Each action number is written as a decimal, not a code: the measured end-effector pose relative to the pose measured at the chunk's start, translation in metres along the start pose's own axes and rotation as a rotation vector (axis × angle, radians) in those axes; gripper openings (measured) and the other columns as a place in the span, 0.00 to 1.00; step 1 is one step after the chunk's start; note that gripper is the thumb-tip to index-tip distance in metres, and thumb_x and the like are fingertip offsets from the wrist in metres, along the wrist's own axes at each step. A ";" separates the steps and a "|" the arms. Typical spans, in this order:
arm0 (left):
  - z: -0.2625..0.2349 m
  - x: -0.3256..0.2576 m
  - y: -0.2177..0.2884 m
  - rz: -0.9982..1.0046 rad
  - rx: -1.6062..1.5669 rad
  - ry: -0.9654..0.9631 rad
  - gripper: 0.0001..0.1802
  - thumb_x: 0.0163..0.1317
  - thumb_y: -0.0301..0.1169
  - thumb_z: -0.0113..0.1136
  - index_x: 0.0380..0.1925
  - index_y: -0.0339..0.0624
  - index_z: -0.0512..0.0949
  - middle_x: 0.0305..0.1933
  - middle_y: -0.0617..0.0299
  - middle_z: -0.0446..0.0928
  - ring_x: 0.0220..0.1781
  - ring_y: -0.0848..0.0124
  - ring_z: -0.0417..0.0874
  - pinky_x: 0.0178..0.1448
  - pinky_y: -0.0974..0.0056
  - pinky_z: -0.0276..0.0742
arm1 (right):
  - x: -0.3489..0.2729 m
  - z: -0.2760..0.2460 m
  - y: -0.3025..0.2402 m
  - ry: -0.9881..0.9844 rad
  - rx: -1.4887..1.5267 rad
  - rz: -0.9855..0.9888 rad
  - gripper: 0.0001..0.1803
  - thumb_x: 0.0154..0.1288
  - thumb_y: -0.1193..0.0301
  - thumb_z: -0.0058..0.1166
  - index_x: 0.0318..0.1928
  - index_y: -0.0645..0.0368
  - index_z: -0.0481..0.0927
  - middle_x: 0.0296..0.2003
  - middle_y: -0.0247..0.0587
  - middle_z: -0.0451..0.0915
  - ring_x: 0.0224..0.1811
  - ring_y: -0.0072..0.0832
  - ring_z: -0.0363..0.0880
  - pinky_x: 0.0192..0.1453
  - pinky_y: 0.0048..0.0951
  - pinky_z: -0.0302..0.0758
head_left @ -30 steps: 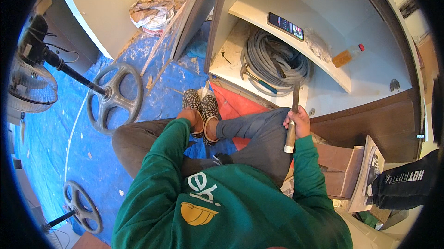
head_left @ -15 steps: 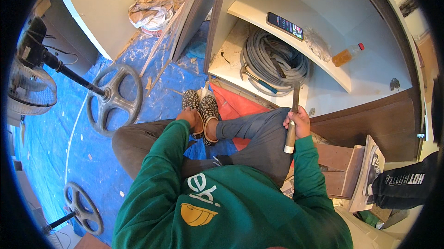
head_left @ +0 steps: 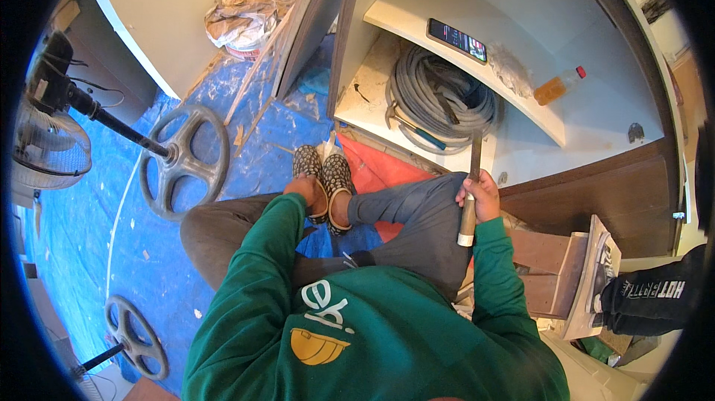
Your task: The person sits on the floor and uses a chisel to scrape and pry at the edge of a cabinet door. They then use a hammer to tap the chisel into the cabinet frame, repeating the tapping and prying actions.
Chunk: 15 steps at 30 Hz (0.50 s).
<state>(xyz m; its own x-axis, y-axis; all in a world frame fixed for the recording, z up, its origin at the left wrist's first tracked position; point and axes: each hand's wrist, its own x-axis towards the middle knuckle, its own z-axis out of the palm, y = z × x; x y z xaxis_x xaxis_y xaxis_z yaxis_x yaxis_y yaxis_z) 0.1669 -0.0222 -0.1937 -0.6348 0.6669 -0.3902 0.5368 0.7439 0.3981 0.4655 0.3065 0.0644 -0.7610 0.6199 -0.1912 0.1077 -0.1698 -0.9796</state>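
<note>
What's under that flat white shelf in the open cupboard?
A round coil of grey hose or cable, with a teal-handled tool along its near edge. The white shelf covers the coil's far side, so what's behind is hidden.

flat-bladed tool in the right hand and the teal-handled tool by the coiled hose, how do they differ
The flat-bladed tool is gripped in the right hand; the teal-handled tool lies untouched by the coiled hose in the cabinet. The flat-bladed tool has a wooden handle with a pale butt end, while the teal-handled tool has a teal grip. Both are long and slender.
</note>
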 end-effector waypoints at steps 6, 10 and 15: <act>0.000 -0.003 0.007 0.051 -0.031 0.017 0.28 0.63 0.45 0.60 0.58 0.41 0.76 0.59 0.40 0.74 0.60 0.39 0.77 0.64 0.42 0.75 | -0.003 -0.006 0.001 0.012 -0.001 -0.003 0.08 0.70 0.72 0.57 0.42 0.57 0.71 0.23 0.38 0.77 0.23 0.28 0.79 0.26 0.26 0.77; -0.006 -0.006 0.005 0.057 0.019 -0.001 0.28 0.63 0.46 0.60 0.59 0.41 0.76 0.58 0.40 0.74 0.59 0.39 0.78 0.64 0.43 0.76 | -0.001 -0.003 0.001 0.011 0.003 0.004 0.08 0.70 0.72 0.57 0.42 0.57 0.71 0.24 0.38 0.77 0.23 0.28 0.79 0.26 0.26 0.77; -0.008 -0.011 0.006 0.037 0.043 0.013 0.26 0.64 0.46 0.58 0.59 0.45 0.77 0.59 0.46 0.75 0.61 0.42 0.77 0.62 0.43 0.77 | -0.001 -0.001 -0.001 0.003 0.030 0.001 0.08 0.69 0.73 0.57 0.42 0.58 0.71 0.24 0.38 0.77 0.23 0.28 0.79 0.26 0.25 0.77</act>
<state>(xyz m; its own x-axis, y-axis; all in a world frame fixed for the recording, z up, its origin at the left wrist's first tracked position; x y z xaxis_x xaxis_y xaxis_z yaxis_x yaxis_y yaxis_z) 0.1728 -0.0256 -0.1805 -0.6209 0.6939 -0.3647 0.5835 0.7197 0.3762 0.4665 0.3069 0.0654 -0.7589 0.6222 -0.1923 0.0891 -0.1934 -0.9771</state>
